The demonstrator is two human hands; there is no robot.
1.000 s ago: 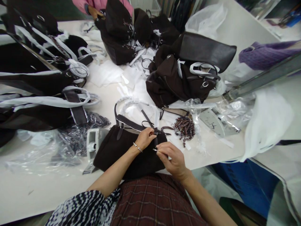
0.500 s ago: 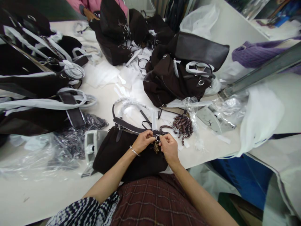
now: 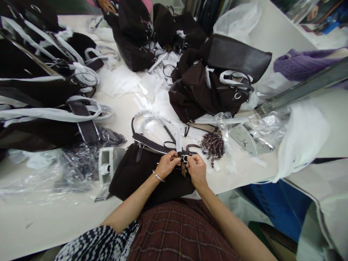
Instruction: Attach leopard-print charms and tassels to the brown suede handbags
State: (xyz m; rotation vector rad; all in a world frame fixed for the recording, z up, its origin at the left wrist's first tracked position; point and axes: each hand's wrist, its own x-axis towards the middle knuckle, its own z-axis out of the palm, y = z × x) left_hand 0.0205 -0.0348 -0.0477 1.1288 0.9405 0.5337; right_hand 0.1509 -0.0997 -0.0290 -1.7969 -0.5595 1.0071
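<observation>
A dark brown handbag (image 3: 152,177) lies in front of me, against my checked apron. Its strap loops away from me, partly wrapped in white. At the bag's top right, my right hand (image 3: 197,170) pinches a silver metal ring (image 3: 185,158). My left hand (image 3: 167,165), with a bracelet at the wrist, pinches the dark strap end just left of the ring; its fingertips hide the exact grip. Below the ring hangs a small brass-coloured chain (image 3: 184,169). Just beyond my right hand lies a bunch of braided brown cords (image 3: 213,145).
Stacked dark bags (image 3: 40,127) with wrapped straps fill the left. More brown bags (image 3: 206,87) lie ahead. A grey tape dispenser (image 3: 107,165) stands beside the handbag. Clear plastic (image 3: 76,177) and a grey metal bar (image 3: 301,87) are at the sides. Another person's hand (image 3: 107,5) rests on a far bag.
The view has shifted slightly. My hands stay at the ring, with the ring and chain a little more exposed between them. The other person's hand has moved slightly.
</observation>
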